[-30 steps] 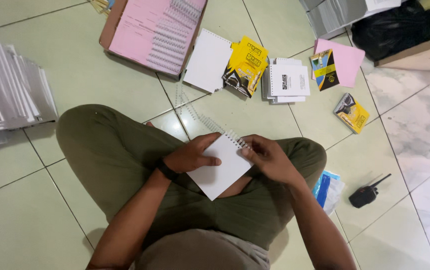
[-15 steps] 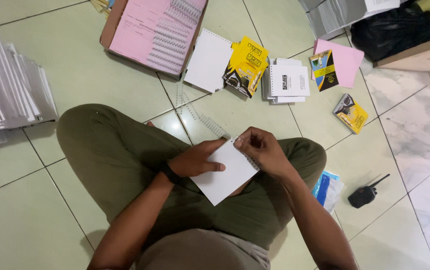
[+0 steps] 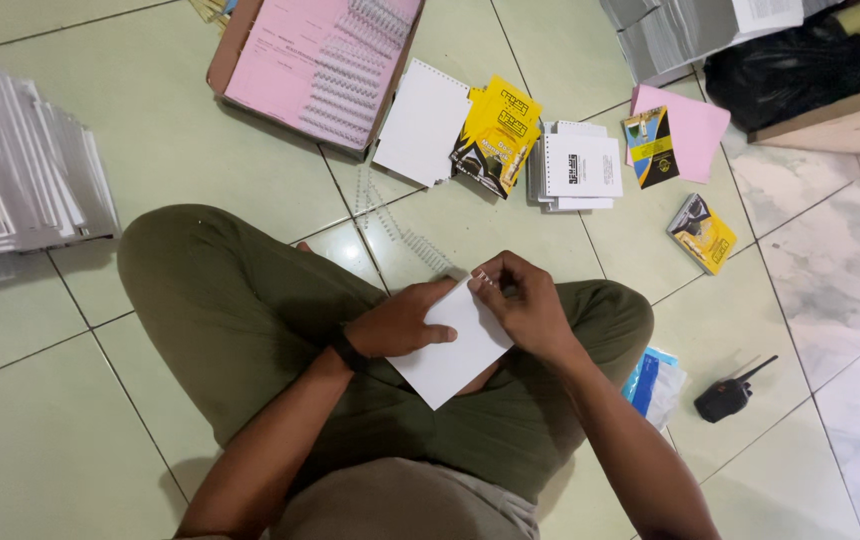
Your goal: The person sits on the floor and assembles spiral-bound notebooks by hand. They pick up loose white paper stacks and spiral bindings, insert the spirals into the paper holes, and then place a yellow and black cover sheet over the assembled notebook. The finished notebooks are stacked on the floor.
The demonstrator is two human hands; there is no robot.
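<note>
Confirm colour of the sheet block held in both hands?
White, plain and unprinted on the side shown: the sheet block on the lap, head view.

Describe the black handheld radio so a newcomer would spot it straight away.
Start at the person's crossed legs in olive trousers and look past the right knee to the marbled floor tiles. Beyond a blue and white packet lies the handheld radio. It is the only all-black gadget on the floor, with a thin antenna sticking out.
</note>
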